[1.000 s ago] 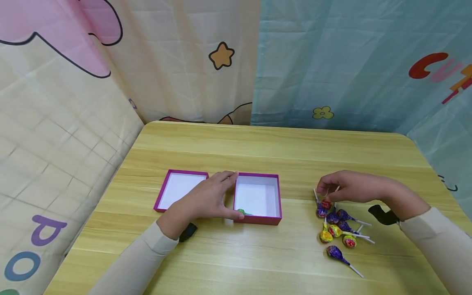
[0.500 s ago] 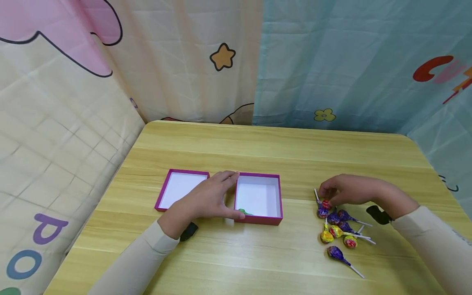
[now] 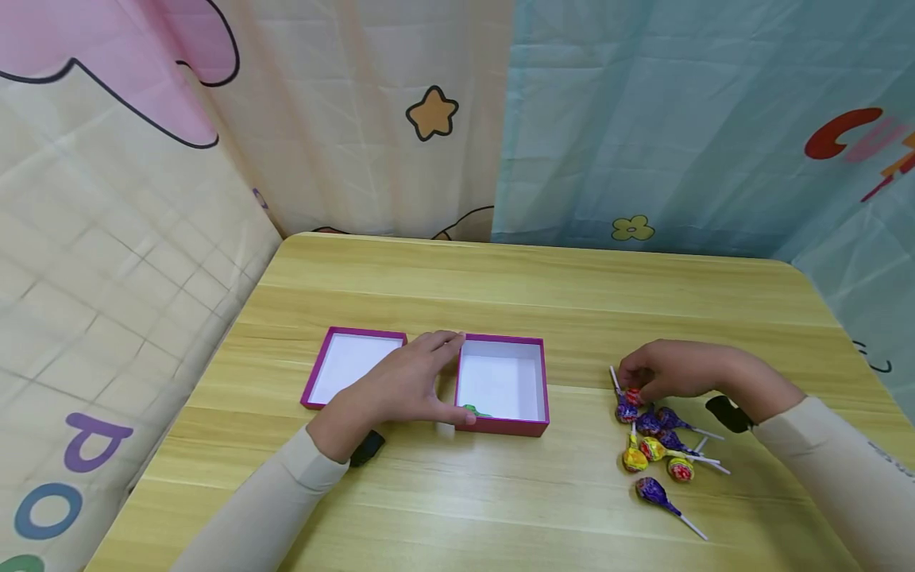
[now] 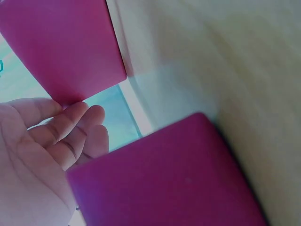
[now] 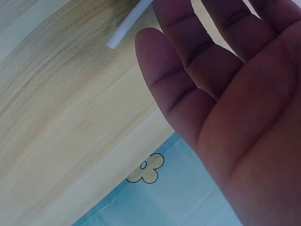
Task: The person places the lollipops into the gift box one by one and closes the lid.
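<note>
My left hand [image 3: 407,377] holds the left side of an open pink box [image 3: 546,397], fingertips at its far left corner and thumb over the near rim. A small green item [image 3: 472,410] lies inside the box by the thumb. The left wrist view shows fingers [image 4: 75,117] touching the box's pink wall [image 4: 70,47]. Over a heap of wrapped lollipops, my right hand [image 3: 679,369] pinches a red lollipop [image 3: 633,396], whose stick is hidden by the fingers. Purple lollipops [image 3: 649,421] and yellow ones [image 3: 635,458] lie just below it.
A matching pink lid [image 3: 318,373] lies inside-up left of the box, partly behind the left hand. One purple lollipop [image 3: 652,491] lies apart at the near side. Printed curtains [image 3: 608,119] hang beyond the wooden table [image 3: 457,278].
My right hand has lowered slightly at the heap, its fingertips coming down around the red lollipop. The left hand and the box stay in place.
</note>
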A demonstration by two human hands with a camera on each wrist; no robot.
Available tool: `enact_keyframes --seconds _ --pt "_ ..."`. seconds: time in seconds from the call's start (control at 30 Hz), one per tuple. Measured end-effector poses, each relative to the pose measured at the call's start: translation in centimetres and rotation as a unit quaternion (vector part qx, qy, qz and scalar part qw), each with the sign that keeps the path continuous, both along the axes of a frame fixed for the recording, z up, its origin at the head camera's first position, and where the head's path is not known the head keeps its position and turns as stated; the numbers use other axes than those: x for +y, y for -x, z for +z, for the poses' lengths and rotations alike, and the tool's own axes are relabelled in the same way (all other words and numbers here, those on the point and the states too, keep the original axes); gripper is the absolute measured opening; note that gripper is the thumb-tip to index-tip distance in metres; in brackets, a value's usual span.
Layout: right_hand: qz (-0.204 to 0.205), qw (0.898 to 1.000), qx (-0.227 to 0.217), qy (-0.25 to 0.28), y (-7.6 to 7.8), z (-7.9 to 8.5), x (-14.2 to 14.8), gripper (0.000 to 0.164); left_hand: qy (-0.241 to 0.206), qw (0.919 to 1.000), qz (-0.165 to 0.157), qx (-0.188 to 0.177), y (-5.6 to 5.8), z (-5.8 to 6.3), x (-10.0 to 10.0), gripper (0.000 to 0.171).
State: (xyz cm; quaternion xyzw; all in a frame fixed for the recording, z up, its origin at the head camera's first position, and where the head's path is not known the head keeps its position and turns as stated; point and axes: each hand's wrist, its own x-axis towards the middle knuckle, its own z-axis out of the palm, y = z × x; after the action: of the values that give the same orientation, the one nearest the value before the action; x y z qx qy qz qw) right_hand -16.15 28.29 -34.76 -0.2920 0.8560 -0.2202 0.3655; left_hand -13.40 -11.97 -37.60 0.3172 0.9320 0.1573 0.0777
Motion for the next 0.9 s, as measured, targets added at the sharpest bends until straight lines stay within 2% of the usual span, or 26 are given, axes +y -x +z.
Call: enact_keyframes --seconds 0.37,0.63,0.9 --pt "0.003 1.0 0.01 -0.002 0.0 0.2 0.0 0.011 0.002 1.0 0.001 0.006 0.1 -0.2 0.0 0.12" --pt "0.008 0.999 0.036 -0.001 0.2 1.9 0.0 0.009 -0.003 1.0 -0.005 0.006 0.1 -0.4 0.0 0.121" --pt "0.001 1.0 0.026 0.007 0.5 3.5 -0.7 0.006 -0.001 1.0 -0.002 0.005 0.0 -0.3 -0.1 0.12"
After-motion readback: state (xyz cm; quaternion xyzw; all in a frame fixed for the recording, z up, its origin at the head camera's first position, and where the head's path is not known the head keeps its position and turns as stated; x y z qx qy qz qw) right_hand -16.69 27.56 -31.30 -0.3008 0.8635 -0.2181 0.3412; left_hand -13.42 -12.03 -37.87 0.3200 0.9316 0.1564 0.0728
